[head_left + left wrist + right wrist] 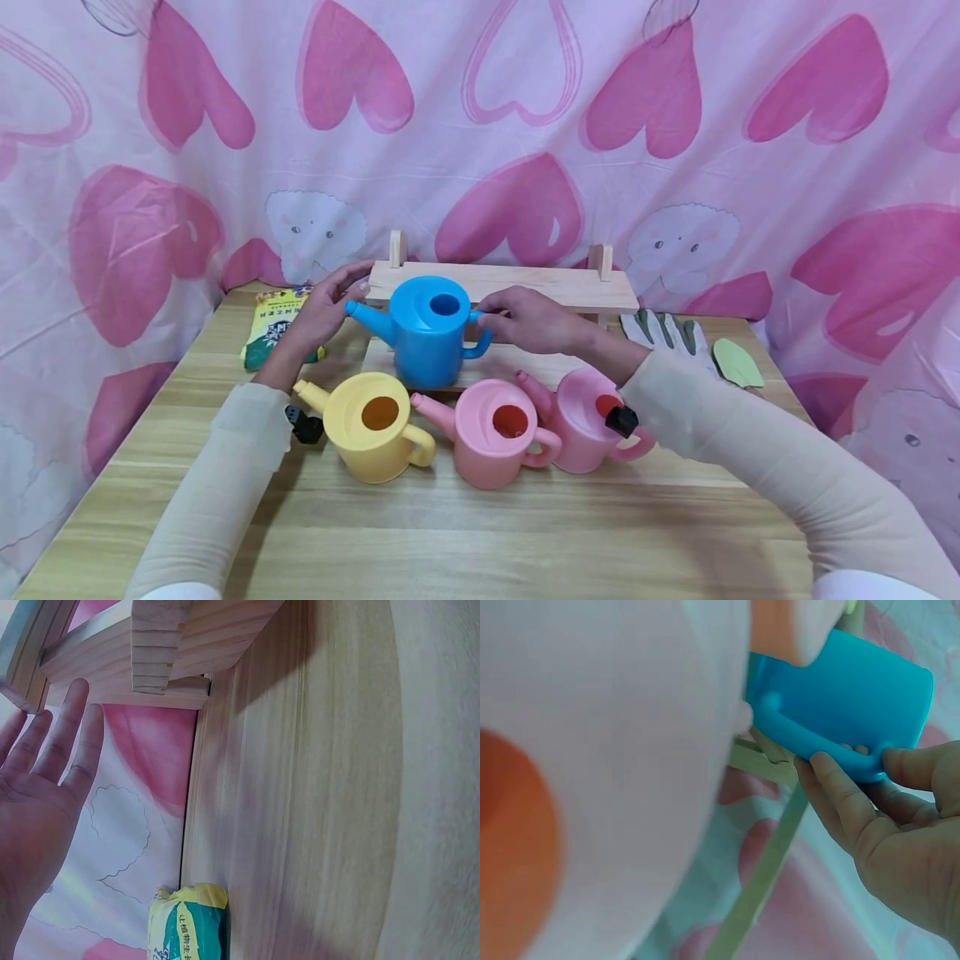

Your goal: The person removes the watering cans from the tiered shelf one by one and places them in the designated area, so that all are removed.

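— Head view first: where's the blue plastic watering can (429, 332) vs the hands?

— Dead centre betw. them, on the lower board of the pale wooden rack (517, 286), behind the yellow plastic watering can (372, 427) and the two pink plastic watering cans (491, 433). Its long axis runs left-right: spout to the left, handle to the right.

— So which hand has it?

— The right hand (527, 318). Fingers and thumb pinch the loop handle; the right wrist cam shows that plainly. The left hand (324, 306) is just by the spout tip, fingers straight and spread, holding nothing. Touching the spout? Prob. not, but the head view is too small to say.

— Anything else nearby?

— A yellow-green printed bag (272, 327) behind the left hand, a grey-green fabric glove (667, 333) at the far right of the light wood table (480, 533).
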The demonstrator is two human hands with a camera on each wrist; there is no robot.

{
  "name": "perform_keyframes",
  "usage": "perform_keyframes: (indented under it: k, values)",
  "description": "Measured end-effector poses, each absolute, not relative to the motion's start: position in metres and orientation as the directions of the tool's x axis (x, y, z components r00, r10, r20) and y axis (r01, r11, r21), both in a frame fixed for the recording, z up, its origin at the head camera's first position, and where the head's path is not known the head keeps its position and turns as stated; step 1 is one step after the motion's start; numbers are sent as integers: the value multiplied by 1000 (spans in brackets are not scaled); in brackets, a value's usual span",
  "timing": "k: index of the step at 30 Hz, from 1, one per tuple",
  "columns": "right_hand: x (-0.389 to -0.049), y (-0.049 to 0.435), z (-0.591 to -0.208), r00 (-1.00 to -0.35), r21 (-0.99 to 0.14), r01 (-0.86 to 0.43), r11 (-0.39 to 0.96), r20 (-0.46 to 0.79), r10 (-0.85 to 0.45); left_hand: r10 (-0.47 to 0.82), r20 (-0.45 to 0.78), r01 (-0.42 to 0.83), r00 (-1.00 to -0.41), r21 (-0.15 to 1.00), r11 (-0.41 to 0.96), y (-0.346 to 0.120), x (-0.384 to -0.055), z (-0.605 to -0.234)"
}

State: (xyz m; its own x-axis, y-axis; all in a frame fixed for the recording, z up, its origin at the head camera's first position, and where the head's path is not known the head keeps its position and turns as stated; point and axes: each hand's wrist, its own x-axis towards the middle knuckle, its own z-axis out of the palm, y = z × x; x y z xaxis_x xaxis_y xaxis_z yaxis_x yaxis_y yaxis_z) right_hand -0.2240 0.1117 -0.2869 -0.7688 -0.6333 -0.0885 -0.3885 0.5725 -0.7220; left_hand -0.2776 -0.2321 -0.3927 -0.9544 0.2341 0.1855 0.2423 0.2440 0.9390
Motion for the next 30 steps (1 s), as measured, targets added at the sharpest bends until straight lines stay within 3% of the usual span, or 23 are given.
perform_keyframes:
  k: [5, 17, 30]
  values:
    - [-221, 118, -275, -763, -732, -407, 546, -56, -644, 242, 185, 246, -952, 937, 248, -227, -265, -378]
    - [-212, 146, -246, -799, -699, -458, 549, 54, -598, 272, 235, 295, -933, 932, 208, -234, -278, -395]
    - [-196, 195, -222, -855, -748, -346, 566, 3, -519, 273, 249, 309, -929, 928, 207, -236, -280, -397]
